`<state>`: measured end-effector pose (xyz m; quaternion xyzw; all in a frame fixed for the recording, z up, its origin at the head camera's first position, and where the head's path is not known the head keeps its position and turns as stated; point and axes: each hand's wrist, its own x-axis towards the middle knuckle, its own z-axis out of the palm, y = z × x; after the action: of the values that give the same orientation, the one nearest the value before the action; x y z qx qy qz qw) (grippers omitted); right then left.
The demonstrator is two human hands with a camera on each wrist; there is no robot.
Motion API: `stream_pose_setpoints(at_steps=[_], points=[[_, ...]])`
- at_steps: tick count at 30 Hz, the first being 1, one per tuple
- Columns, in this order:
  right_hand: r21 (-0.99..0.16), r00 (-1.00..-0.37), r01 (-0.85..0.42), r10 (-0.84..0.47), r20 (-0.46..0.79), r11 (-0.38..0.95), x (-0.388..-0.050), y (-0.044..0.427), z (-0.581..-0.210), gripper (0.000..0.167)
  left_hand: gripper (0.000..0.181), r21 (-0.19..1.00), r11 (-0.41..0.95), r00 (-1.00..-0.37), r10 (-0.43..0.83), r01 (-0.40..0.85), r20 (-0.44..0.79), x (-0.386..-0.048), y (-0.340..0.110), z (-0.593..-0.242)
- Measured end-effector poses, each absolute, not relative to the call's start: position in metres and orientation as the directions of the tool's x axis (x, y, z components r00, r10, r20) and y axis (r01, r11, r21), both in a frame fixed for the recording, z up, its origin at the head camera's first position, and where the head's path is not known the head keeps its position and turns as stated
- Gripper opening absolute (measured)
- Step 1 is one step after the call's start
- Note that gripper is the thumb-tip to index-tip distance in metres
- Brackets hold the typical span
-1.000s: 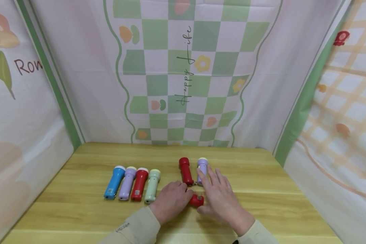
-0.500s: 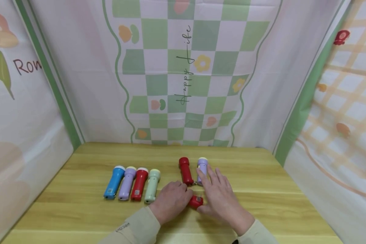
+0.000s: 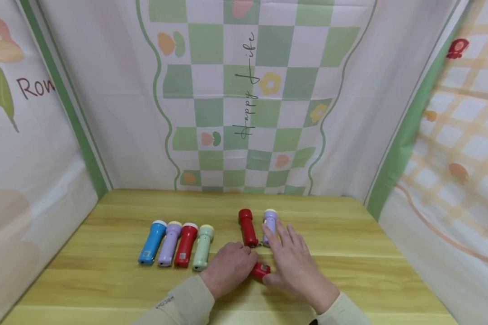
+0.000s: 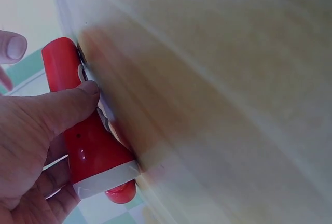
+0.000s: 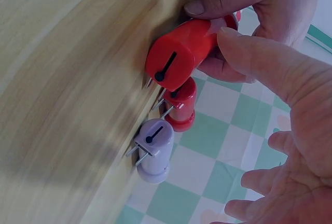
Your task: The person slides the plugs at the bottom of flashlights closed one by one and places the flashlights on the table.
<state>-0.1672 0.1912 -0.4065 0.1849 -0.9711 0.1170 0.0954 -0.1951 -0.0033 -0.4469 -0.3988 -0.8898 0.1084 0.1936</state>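
Note:
My left hand [image 3: 229, 267] grips a red flashlight [image 3: 261, 271] lying on the table, its tail end showing between the two hands. In the left wrist view the thumb lies across the body of the red flashlight [image 4: 93, 149], near its white-rimmed head. My right hand [image 3: 298, 271] is spread with straight fingers just right of the tail; whether its thumb touches the flashlight I cannot tell. Beyond the hands lie another red flashlight [image 3: 247, 228] and a purple one [image 3: 270, 222], the latter partly behind the right fingers.
On the left of the wooden table [image 3: 105, 284] lies a row: a blue flashlight [image 3: 152, 243], a purple one [image 3: 170, 243], a red one [image 3: 186, 245] and a pale green one [image 3: 203, 248] close to my left hand. Printed curtains surround the table.
The tail of the gripped red flashlight has shifted slightly left and toward me. Both hands stay almost where they were.

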Motion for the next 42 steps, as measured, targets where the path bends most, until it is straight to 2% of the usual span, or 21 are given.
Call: stream_pose_setpoints(at_steps=[13, 35, 42], points=[[-0.185, -0.910, -0.388, -0.344, 0.231, 0.903, -0.1674, 0.1919, -0.4083, 0.127, 0.023, -0.313, 0.668, -0.616, 0.744, 0.676, 0.259, -0.1924, -0.0032, -0.4463], [-0.168, -0.909, -0.387, -0.345, 0.233, 0.907, -0.1650, 0.1895, -0.4058, 0.127, 0.022, -0.344, 0.658, -0.600, 0.753, 0.670, 0.272, -0.1906, -0.0029, -0.4466], [-0.165, -0.906, -0.394, -0.352, 0.236, 0.904, -0.1641, 0.1892, -0.4058, 0.125, 0.023, -0.315, 0.665, -0.620, 0.746, 0.677, 0.243, -0.1901, -0.0033, -0.4464]])
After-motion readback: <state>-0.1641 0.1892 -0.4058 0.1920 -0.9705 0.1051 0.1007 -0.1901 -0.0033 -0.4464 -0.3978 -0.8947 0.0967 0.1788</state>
